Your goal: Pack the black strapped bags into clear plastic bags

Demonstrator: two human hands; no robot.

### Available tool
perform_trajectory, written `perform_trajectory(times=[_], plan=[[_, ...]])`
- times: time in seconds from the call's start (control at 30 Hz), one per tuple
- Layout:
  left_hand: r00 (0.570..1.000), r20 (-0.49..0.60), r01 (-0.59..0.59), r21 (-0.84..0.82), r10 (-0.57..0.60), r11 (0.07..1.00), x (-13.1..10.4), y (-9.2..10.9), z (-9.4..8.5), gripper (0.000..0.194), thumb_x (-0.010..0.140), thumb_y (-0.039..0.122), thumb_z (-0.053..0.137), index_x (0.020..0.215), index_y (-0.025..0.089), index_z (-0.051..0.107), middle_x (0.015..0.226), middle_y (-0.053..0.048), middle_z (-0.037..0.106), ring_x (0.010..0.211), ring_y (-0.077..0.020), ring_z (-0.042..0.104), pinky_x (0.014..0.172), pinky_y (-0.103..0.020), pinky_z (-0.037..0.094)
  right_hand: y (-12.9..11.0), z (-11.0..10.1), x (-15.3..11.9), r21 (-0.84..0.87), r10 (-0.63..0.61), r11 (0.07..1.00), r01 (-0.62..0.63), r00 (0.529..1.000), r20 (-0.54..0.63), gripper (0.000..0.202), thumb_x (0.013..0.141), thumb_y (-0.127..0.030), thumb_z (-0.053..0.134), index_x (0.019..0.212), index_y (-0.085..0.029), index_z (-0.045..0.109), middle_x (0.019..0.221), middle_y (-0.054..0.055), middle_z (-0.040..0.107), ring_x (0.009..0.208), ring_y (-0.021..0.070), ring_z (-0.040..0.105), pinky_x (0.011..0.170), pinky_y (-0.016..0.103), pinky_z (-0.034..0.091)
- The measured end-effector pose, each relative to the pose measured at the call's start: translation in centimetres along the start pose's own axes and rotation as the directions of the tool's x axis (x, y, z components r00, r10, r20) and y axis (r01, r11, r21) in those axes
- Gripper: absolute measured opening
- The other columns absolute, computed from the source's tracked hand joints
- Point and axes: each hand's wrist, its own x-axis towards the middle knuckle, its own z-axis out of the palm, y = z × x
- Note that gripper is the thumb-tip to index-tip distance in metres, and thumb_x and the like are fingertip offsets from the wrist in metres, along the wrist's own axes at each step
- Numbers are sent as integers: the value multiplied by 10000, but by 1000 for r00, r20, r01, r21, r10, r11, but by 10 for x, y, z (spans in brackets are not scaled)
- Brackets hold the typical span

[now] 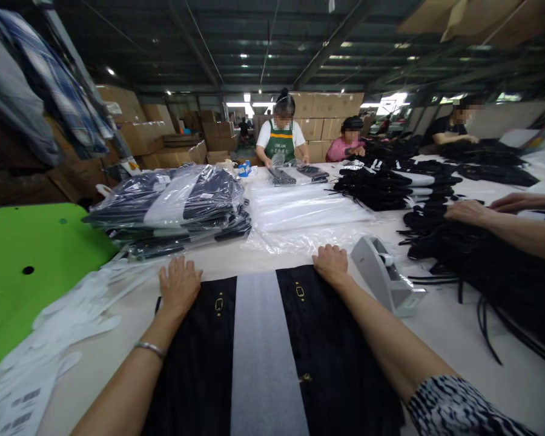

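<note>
Black folded fabric garment (340, 357) with gold buckle-like fittings lies on the near part of the pale bench (440, 339), a long light-grey strip (263, 351) running down its middle. The left hand (180, 284) rests at its far left corner, the right hand (330, 263) at its far right corner; each grip is laid flat, fingers slightly parted. White gloves (82, 309) lie to the left, a grey plastic dispenser (384, 275) to the right. Farther on are plastic-wrapped dark garments (177, 203), left of clear plastic bags (304, 209). At the far side stands a person in a green apron (280, 142).
</note>
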Motion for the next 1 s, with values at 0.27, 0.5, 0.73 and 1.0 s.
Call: perform_trajectory(times=[0.27, 0.5, 0.73, 1.0], plan=[[998, 39, -36, -268, 48, 963, -6, 48, -27, 455, 1038, 412, 300, 1274, 236, 647, 1461, -98, 553, 1426, -300, 394, 1157, -507, 313, -56, -16, -6, 233, -101, 955, 184, 940, -326, 630, 1042, -536, 215, 1517, -161, 388, 1578, 128, 400, 1505, 282, 234, 1218, 520, 99], [963, 261, -3, -223, 62, 975, -34, 14, 32, 536, 1055, 450, 202, 1423, 234, 526, 1531, -98, 483, 1468, -296, 339, 1161, -552, 305, -17, 56, -16, 145, -76, 987, 65, 995, 68, 682, 1032, -569, 185, 1550, -156, 345, 1644, 111, 260, 1537, 264, 167, 1230, 531, 136], [961, 249, -43, -286, 118, 957, -23, 3, 44, 499, 1054, 413, 243, 1423, 245, 533, 1539, -74, 477, 1466, -268, 348, 1176, -511, 316, -17, 52, -9, 100, -107, 991, 94, 985, 133, 655, 1038, -553, 190, 1553, -179, 343, 1657, 89, 227, 1540, 247, 163, 1232, 518, 158], [966, 239, -57, -183, 101, 981, -27, 6, 34, 500, 1045, 395, 245, 1421, 252, 542, 1550, -65, 464, 1482, -316, 311, 1150, -568, 324, -25, 25, -6, 81, -84, 995, 66, 965, 247, 682, 1029, -560, 216, 1550, -140, 343, 1647, 122, 246, 1539, 294, 148, 1223, 572, 87]])
